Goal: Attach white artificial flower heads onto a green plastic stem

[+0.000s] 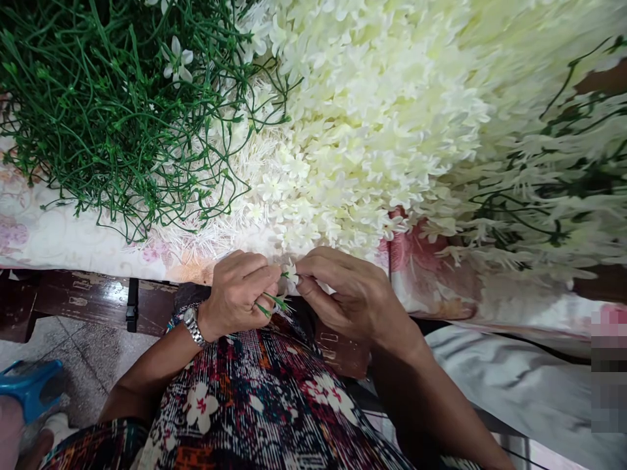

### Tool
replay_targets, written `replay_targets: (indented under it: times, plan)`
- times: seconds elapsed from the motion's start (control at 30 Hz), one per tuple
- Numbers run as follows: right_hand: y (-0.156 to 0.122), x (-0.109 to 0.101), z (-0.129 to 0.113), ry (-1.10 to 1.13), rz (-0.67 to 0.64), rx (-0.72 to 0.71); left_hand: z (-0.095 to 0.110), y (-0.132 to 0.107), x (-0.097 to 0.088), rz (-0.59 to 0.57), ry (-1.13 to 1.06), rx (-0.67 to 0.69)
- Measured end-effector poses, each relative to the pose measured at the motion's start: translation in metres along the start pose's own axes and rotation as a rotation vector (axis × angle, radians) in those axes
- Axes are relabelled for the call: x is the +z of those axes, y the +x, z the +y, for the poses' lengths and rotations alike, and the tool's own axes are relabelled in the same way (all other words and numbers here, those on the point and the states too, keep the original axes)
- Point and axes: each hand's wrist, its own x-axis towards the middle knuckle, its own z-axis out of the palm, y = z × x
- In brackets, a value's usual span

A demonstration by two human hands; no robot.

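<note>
My left hand (245, 287), with a metal watch (194, 326) on its wrist, is closed around a green artificial stem (267, 307) whose tips poke out below the fingers. My right hand (347, 294) pinches a small white artificial flower (290, 270) between thumb and forefinger. The flower meets a green stem tip that sticks out of my left fist; whether it is seated on the tip cannot be made out. Both hands are close together over my lap, at the table's near edge. Just beyond them lies a big heap of loose cream-white blossoms (362, 150).
A tangled pile of green plastic stems (122, 117) covers the left of the flowered tablecloth (98, 251). Thin white stalks (210, 228) lie between it and the blossoms. White-flowered sprays (539, 196) are at the right, by another person's hand (602, 284). A blue stool (34, 391) stands lower left.
</note>
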Motion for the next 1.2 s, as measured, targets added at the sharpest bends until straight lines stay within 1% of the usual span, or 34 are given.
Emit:
replay_targets:
  times: [0.5, 0.63, 0.77, 1.03, 1.2]
  plan:
    - [0.0017, 0.0062, 0.0074, 0.022, -0.006, -0.108, -0.0012, 0.0026, -0.0031, -0.032, -0.024, 0.02]
    - [0.0014, 0.0077, 0.0082, 0.041, -0.019, -0.118, -0.0022, 0.0021, -0.0022, -0.037, -0.025, 0.023]
    - [0.0016, 0.008, 0.0089, 0.039, 0.005, -0.134, -0.0024, 0.0027, -0.0018, -0.052, 0.02, 0.06]
    - [0.0027, 0.0092, 0.0094, 0.014, -0.002, -0.148, -0.0036, 0.0017, 0.0015, -0.08, 0.082, 0.092]
    - [0.0032, 0.0087, 0.0085, -0.043, 0.014, -0.142, -0.0022, 0.0034, -0.0003, -0.093, 0.037, 0.057]
